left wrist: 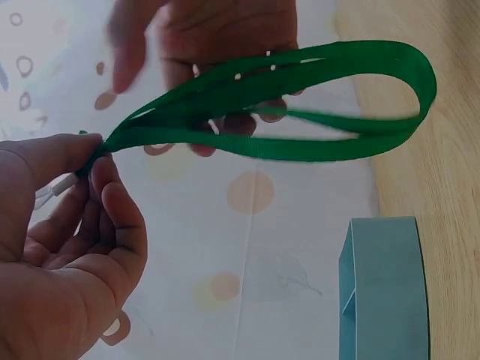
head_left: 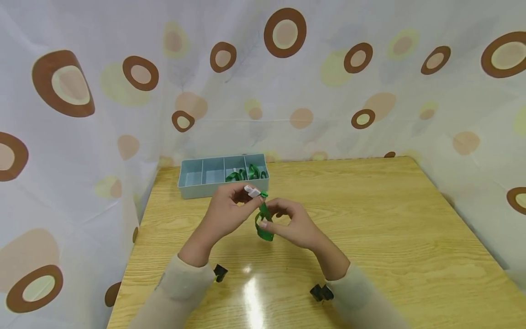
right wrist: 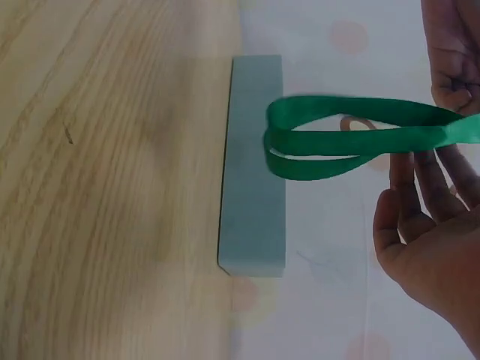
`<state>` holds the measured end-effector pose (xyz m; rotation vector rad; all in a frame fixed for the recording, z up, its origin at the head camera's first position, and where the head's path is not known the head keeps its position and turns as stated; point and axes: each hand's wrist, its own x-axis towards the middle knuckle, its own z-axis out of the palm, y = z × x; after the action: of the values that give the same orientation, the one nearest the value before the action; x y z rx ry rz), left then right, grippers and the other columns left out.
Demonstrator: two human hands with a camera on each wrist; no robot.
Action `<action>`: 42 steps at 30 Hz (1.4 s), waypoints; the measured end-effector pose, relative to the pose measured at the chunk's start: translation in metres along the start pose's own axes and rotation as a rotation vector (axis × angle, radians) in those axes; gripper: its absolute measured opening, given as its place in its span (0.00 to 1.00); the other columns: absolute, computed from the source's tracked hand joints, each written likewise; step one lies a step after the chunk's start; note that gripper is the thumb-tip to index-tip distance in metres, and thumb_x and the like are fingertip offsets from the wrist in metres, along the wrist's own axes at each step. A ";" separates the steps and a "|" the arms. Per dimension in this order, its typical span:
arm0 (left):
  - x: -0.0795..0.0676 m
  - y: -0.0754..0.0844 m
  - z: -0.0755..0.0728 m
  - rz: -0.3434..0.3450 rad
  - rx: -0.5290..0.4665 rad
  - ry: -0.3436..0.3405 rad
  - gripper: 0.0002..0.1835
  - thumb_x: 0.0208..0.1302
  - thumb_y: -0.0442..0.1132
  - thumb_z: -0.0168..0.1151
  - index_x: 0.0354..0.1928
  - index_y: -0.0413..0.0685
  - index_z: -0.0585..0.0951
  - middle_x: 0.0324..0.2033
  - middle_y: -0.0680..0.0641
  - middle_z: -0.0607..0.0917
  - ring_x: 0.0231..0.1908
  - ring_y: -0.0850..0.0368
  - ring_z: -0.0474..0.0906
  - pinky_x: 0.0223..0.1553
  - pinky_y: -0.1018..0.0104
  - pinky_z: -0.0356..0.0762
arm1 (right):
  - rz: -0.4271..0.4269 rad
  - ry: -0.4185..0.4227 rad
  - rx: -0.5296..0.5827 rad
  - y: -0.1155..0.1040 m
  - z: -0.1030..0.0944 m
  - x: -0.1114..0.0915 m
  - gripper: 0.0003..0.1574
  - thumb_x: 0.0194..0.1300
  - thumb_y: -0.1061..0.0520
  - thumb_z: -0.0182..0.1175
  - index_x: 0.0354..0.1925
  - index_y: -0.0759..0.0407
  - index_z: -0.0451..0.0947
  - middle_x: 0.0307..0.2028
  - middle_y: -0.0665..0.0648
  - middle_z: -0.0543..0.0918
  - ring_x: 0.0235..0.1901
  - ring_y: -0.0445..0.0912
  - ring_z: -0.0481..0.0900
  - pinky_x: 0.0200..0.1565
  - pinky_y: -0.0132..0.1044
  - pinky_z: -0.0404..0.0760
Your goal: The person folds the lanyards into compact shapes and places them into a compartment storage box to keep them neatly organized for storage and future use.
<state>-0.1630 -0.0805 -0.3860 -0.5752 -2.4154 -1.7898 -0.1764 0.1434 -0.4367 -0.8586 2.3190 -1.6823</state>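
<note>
A green ribbon lanyard (left wrist: 322, 150) hangs in long loops between the two hands, with a white plastic clip (head_left: 252, 191) at its upper end. My left hand (head_left: 230, 210) pinches the gathered ribbon between thumb and fingers, right beside the clip. Around the hanging loops, my right hand (head_left: 293, 224) has its thumb apart from its fingers. In the right wrist view those fingers (right wrist: 431, 187) lie behind the ribbon; whether they touch it is hard to tell. The left wrist view shows the right hand blurred behind the loops.
A blue-grey divided box (head_left: 209, 189) stands at the back left of the wooden table (head_left: 370, 219). Green lanyards (head_left: 254, 172) lie in its two right compartments. Behind the table hangs a patterned cloth (head_left: 246, 91). Small black pieces (head_left: 321, 292) sit by the cuffs.
</note>
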 end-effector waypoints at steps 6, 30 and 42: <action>0.002 0.005 -0.011 -0.018 -0.042 0.102 0.03 0.72 0.37 0.71 0.42 0.47 0.88 0.39 0.47 0.88 0.40 0.54 0.85 0.45 0.62 0.86 | 0.047 -0.034 -0.024 0.009 0.005 -0.002 0.03 0.72 0.57 0.70 0.41 0.56 0.87 0.38 0.51 0.89 0.37 0.45 0.85 0.49 0.48 0.84; -0.007 -0.008 -0.036 0.000 -0.176 0.294 0.04 0.68 0.30 0.72 0.39 0.35 0.85 0.34 0.50 0.85 0.34 0.57 0.82 0.39 0.71 0.84 | -0.186 0.140 0.572 0.032 -0.030 -0.038 0.20 0.76 0.72 0.59 0.49 0.51 0.89 0.47 0.48 0.86 0.47 0.41 0.81 0.47 0.31 0.83; -0.013 -0.015 -0.020 -0.033 -0.119 0.247 0.03 0.67 0.31 0.73 0.40 0.40 0.87 0.39 0.41 0.87 0.36 0.56 0.86 0.39 0.70 0.86 | -0.059 0.410 0.273 0.004 -0.022 -0.034 0.08 0.68 0.75 0.64 0.42 0.71 0.88 0.35 0.50 0.91 0.32 0.40 0.86 0.37 0.31 0.86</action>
<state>-0.1595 -0.1058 -0.3965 -0.3040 -2.1804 -1.9007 -0.1595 0.1804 -0.4391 -0.5761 2.2272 -2.3175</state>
